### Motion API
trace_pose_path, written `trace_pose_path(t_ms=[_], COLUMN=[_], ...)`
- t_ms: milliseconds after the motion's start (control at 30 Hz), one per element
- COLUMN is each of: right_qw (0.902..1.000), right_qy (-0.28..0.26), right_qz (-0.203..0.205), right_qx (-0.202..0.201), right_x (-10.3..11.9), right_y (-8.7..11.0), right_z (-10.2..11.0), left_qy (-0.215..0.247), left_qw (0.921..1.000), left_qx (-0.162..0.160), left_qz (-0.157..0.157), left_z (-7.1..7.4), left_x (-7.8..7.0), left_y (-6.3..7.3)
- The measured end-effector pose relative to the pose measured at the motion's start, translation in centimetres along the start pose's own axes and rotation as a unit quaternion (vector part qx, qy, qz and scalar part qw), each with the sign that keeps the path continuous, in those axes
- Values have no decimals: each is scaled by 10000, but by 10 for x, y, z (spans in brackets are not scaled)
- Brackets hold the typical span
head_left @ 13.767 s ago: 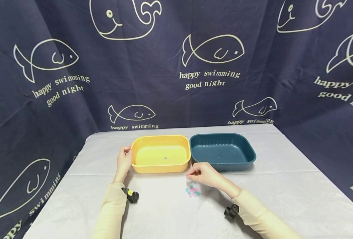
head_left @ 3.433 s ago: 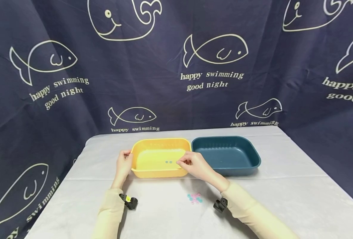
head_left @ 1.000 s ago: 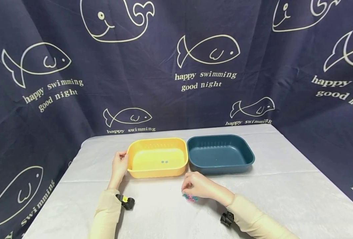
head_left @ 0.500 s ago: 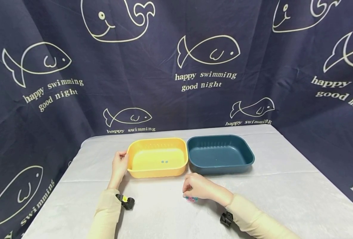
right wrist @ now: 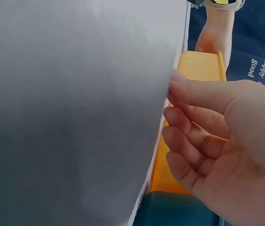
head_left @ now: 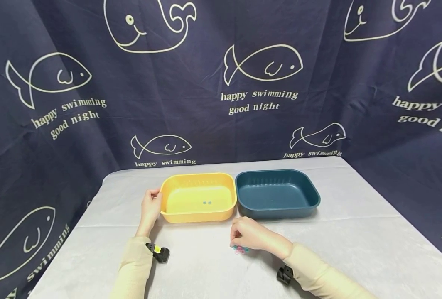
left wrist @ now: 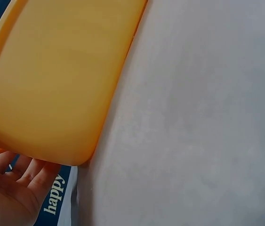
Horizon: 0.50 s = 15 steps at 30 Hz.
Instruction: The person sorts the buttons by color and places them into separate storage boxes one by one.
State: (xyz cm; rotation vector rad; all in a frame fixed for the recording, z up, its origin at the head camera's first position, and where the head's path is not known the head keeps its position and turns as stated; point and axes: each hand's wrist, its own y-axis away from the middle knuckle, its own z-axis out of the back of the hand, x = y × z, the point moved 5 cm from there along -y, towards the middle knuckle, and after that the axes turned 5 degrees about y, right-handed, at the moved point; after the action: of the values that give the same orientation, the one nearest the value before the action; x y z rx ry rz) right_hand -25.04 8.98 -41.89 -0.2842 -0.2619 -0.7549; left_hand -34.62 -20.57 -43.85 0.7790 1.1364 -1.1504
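In the head view my left hand (head_left: 151, 206) grips the left end of a yellow plastic tray (head_left: 198, 217), its fingers (left wrist: 40, 176) partly hidden behind that end in the left wrist view. Two small round teal beads (head_left: 204, 203) lie on the tray's floor. My right hand (head_left: 251, 233) is low over a little pile of pink and teal beads (head_left: 242, 250) on the table, covering part of it. Its thumb and forefinger tips (right wrist: 177, 77) come together; whether a bead is between them is hidden. The other fingers are curled.
A dark blue tray (head_left: 281, 213) stands against the yellow tray's right side, with no beads seen in it. Pale cloth covers the table (head_left: 202, 265). Behind hangs a navy curtain (head_left: 206, 116) with white fish drawings.
A second teal bead has joined the first in the yellow tray. My right hand has gone from the yellow tray's near right edge down to the pile. The left hand keeps its hold.
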Motion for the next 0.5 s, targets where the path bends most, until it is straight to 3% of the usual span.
trace_pose_path(t_ms=[500], right_qw=[9999], right_qy=[48], right_qz=[-49], right_qx=[-79], right_x=[-3], right_y=[1], right_z=[0], left_qy=[-12], left_qw=[10000], left_qx=[1], left_qz=[32], left_z=[0], left_x=[0], left_y=[1])
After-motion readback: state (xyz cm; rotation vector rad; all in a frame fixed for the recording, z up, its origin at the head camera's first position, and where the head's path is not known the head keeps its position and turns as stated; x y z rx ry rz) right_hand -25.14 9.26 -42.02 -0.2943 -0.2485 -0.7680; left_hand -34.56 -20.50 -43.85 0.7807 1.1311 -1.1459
